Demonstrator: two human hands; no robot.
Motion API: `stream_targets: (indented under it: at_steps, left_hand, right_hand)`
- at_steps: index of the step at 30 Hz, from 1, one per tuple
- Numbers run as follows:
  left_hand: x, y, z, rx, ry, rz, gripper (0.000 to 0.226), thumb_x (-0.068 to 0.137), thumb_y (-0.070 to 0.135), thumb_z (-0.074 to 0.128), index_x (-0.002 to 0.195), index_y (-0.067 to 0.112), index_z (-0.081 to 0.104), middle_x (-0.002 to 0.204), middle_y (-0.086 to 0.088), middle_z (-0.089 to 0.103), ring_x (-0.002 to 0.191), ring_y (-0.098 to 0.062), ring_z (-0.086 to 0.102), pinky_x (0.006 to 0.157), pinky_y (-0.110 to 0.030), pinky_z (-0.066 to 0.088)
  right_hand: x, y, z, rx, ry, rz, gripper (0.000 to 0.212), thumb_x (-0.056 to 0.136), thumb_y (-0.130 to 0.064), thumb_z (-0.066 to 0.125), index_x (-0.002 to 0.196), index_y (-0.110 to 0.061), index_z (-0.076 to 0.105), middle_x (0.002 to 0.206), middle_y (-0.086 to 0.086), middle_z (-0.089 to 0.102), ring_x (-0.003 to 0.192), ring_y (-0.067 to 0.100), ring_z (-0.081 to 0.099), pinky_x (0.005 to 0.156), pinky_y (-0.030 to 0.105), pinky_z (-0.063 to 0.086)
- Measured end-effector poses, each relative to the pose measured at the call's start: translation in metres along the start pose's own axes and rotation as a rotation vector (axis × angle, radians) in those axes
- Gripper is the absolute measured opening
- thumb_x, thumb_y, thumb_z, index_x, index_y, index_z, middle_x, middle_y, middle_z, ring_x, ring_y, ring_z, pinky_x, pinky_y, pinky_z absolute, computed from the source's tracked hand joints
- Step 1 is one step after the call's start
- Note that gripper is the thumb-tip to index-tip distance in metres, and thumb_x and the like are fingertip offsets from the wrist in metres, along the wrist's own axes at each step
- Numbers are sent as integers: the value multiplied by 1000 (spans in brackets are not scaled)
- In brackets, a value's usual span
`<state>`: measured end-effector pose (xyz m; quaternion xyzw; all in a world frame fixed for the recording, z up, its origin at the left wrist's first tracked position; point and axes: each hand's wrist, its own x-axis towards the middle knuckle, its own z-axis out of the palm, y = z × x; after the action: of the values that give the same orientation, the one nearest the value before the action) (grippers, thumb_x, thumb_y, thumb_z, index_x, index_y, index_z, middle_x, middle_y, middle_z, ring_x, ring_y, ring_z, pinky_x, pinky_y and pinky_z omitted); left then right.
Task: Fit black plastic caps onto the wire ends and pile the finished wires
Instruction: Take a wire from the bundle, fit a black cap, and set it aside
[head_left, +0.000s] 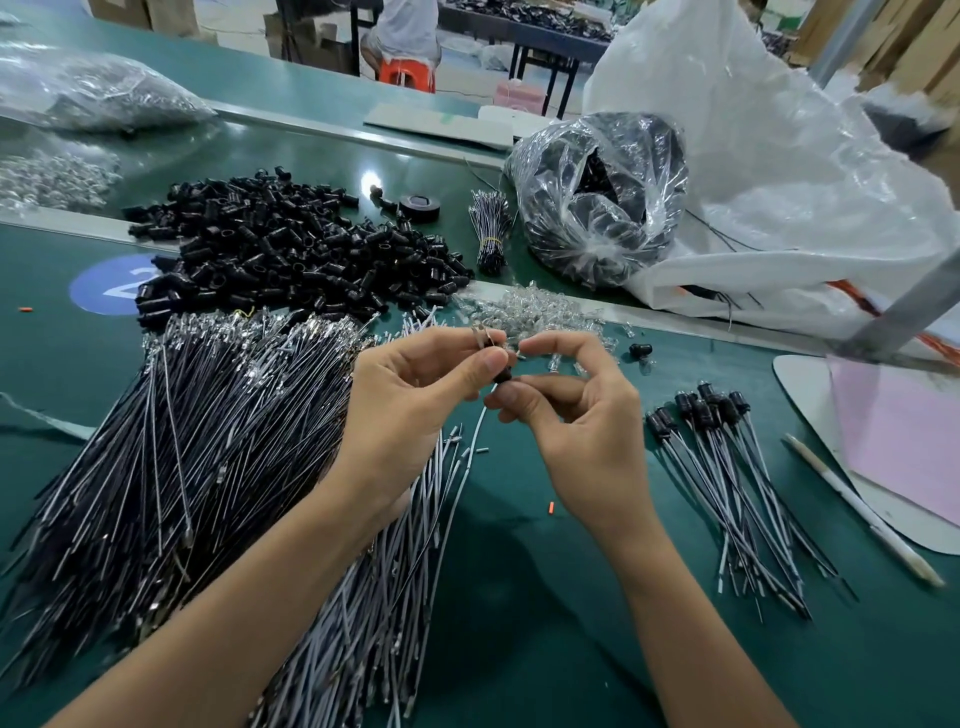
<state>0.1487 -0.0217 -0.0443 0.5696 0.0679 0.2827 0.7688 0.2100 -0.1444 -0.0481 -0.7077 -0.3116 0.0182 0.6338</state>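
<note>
My left hand (415, 400) and my right hand (571, 410) meet above the green table. Between their fingertips sits one black plastic cap (502, 376) on a wire (475, 441) that hangs down below them. The left thumb and forefinger pinch the wire's metal ends above the cap; the right fingers pinch the cap. A heap of loose black caps (291, 249) lies behind the hands. A big fan of bare wires (197, 441) spreads at the left. The pile of finished capped wires (727, 467) lies at the right.
Small clear parts (535, 312) are scattered behind the hands, with one stray cap (640, 349) beside them. A clear bag of black parts (602, 197) and a large white bag (779, 171) stand at the back right. A pink sheet (904, 436) and a white stick (862, 512) lie far right.
</note>
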Motion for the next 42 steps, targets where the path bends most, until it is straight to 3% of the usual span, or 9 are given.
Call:
stream_targets:
  at_steps: [7, 20, 27, 42]
  left_hand:
    - [2, 6, -5, -86, 46, 24, 18, 78, 19, 67, 93, 20, 77, 92, -5, 77, 84, -13, 72, 69, -21, 56]
    - [4, 6, -6, -165, 59, 45, 9, 73, 16, 71, 78, 13, 78, 81, -6, 76, 71, -17, 73, 60, -21, 56]
    - [5, 5, -8, -170, 48, 50, 13, 67, 18, 76, 77, 11, 78, 83, -8, 76, 74, -19, 73, 63, -22, 57]
    - [4, 6, -7, -132, 12, 53, 7, 72, 10, 72, 77, 10, 77, 83, -10, 76, 79, -22, 73, 63, -24, 57]
  right_hand:
    - [0, -2, 1, 7, -12, 26, 24, 85, -10, 73, 100, -21, 58, 74, -1, 76, 67, 16, 71, 76, 44, 58]
    - [0, 0, 0, 57, -24, 28, 21, 84, -6, 73, 100, -17, 67, 80, 4, 76, 75, 17, 74, 80, 39, 59]
    - [0, 0, 0, 80, 2, -29, 24, 83, 0, 72, 88, -23, 70, 81, 3, 76, 72, 14, 73, 69, 18, 53]
    - [-1, 3, 0, -1, 26, -77, 22, 82, -1, 73, 88, -22, 70, 79, -2, 76, 73, 11, 73, 70, 20, 54]
